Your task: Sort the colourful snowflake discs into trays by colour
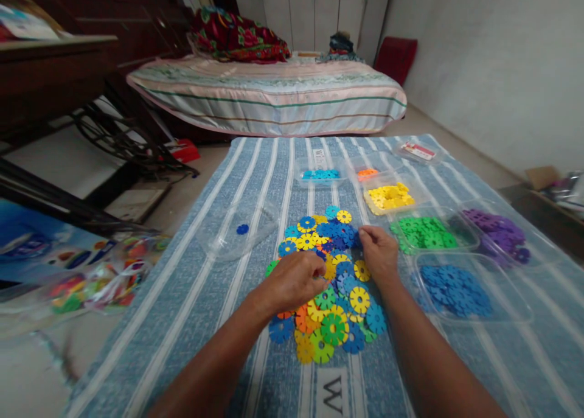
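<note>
A heap of flat plastic snowflake discs (331, 284) in blue, yellow, green and orange lies on a blue striped cloth (205, 296). My left hand (294, 279) rests knuckles-up on the heap's left side, fingers curled down onto the discs. Over the heap's upper right, my right hand (378, 250) has its fingertips pinched at a dark blue disc (353, 238). What either hand holds is hidden under the fingers.
Clear tubs stand to the right: blue discs (456, 290), green discs (424, 232), purple discs (499, 229), yellow discs (390, 196), light-blue discs (320, 174). A clear lid with one blue disc (242, 229) lies left. A bag of toys (95, 278) sits off the cloth; a bed (274, 95) behind.
</note>
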The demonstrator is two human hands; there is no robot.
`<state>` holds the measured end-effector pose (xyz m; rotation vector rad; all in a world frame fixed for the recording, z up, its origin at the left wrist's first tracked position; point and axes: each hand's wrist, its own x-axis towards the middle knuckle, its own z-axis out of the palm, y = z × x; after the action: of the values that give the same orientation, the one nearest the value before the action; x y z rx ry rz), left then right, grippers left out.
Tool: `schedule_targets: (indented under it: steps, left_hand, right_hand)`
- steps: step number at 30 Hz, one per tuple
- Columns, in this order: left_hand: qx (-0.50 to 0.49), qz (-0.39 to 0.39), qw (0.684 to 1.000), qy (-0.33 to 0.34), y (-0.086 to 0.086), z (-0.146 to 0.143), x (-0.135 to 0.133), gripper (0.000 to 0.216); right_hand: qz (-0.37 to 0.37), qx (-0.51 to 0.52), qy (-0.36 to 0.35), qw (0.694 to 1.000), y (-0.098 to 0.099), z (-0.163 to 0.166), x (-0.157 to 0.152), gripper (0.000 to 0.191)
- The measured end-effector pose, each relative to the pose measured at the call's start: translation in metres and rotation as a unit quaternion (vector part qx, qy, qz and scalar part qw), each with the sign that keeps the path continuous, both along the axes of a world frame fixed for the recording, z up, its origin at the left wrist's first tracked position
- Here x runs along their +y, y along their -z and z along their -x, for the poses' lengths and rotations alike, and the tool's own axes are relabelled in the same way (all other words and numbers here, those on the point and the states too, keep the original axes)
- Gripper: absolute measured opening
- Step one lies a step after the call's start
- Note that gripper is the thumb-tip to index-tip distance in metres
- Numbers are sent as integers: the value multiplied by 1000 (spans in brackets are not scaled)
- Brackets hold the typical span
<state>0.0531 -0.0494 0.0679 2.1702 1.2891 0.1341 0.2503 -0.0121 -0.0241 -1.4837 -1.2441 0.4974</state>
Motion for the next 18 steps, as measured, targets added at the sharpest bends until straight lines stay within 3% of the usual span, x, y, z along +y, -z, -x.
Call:
schedule_targets:
  steps: [7, 12, 15, 18]
  left_hand:
    - [83, -21, 994, 65, -4, -1, -13, 11]
    - [5, 4, 1000, 30, 5, 0, -10, 12]
    - [-53, 34, 998, -4, 6, 0, -5, 2]
    - [-108, 62, 992, -36, 4, -5, 5, 8]
  right_hand:
    - [1, -14, 1, 1000, -1, 0, -1, 23]
    - [-1, -15, 2, 1000, 0, 0, 0, 23]
    - [0, -14, 0, 1000, 1, 0, 0, 24]
    - [1, -14, 1, 1000, 2, 0, 0, 25]
